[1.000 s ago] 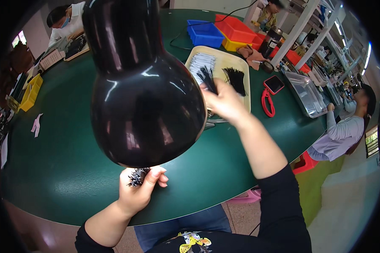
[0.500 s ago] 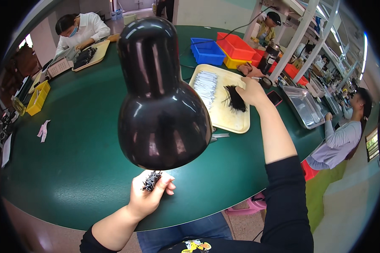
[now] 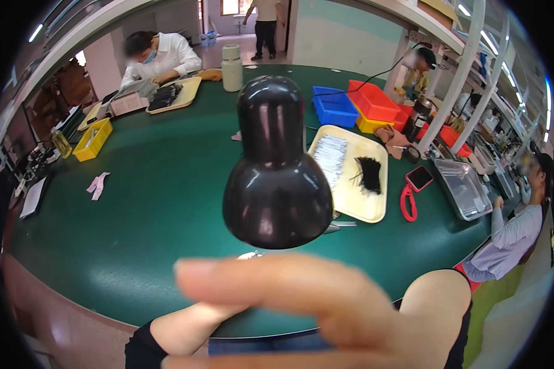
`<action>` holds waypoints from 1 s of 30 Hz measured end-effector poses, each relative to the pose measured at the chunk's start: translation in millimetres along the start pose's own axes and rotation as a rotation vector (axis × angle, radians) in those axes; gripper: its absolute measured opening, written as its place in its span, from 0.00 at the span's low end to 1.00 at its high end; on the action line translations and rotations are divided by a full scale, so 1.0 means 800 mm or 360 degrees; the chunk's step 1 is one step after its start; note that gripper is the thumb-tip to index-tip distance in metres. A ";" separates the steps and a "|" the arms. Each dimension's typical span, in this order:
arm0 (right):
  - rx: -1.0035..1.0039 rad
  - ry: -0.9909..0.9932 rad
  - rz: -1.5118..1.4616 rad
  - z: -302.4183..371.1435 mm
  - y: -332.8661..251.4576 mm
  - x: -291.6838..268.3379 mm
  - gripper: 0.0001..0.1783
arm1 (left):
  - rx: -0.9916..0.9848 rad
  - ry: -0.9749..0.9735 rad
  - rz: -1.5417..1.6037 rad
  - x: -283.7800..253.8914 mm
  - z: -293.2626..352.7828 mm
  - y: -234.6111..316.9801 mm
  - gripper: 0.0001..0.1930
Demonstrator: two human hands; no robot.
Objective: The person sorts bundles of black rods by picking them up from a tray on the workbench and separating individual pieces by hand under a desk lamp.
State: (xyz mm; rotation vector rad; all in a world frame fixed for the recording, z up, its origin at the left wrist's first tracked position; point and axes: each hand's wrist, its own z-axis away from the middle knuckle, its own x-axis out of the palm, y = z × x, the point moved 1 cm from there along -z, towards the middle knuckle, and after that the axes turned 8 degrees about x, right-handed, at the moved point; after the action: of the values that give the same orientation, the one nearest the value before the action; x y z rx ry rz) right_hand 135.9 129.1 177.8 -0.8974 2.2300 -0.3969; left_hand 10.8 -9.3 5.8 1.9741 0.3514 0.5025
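At lower centre, I log one right hand [image 3: 345,301], blurred, fingers parted, seemingly empty; left hand hidden, hold untellable. Right of centre: tray [image 3: 364,208], white strips [image 3: 330,157] and black strands [image 3: 370,175] remaining.

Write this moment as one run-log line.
right hand: close to camera, fingers apart | left hand: mostly hidden, grip unclear | cream rectangular tray: thin white strips, thin black strands

Blurred fingers [image 3: 246,281] of the right hand [image 3: 358,312] hide most of the left hand [image 3: 217,311].
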 end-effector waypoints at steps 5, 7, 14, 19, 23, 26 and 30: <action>0.0074 -0.0075 -0.0029 0.011 -0.001 0.020 0.27 | -0.0467 0.0017 -0.0143 0.028 -0.011 -0.022 0.03; 0.0123 -0.0077 -0.0055 0.025 0.006 0.026 0.26 | -0.0358 -0.0084 0.0099 0.032 -0.013 -0.033 0.04; 0.0127 -0.0102 0.0010 0.034 -0.007 0.025 0.24 | -0.0348 0.0104 -0.0099 0.014 -0.006 0.001 0.06; 0.0069 -0.0145 -0.0019 0.032 -0.009 0.033 0.23 | -0.0197 -0.0169 0.0015 0.035 -0.012 -0.023 0.06; 0.0101 -0.0147 -0.0014 0.041 -0.010 0.039 0.22 | -0.0175 -0.0181 0.0014 0.018 -0.011 -0.027 0.05; 0.0066 -0.0151 0.0033 0.033 -0.023 0.040 0.21 | -0.0172 0.0011 -0.0037 0.007 -0.005 -0.012 0.06; -0.0005 -0.0190 0.0007 0.023 -0.025 0.054 0.20 | -0.0212 0.0037 -0.0100 0.011 -0.007 -0.010 0.06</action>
State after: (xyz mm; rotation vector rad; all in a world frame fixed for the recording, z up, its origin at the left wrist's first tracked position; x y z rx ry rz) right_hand 135.7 83.8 153.6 -0.8946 2.1240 -0.3292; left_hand 15.4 2.8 2.7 1.8241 0.3834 0.4964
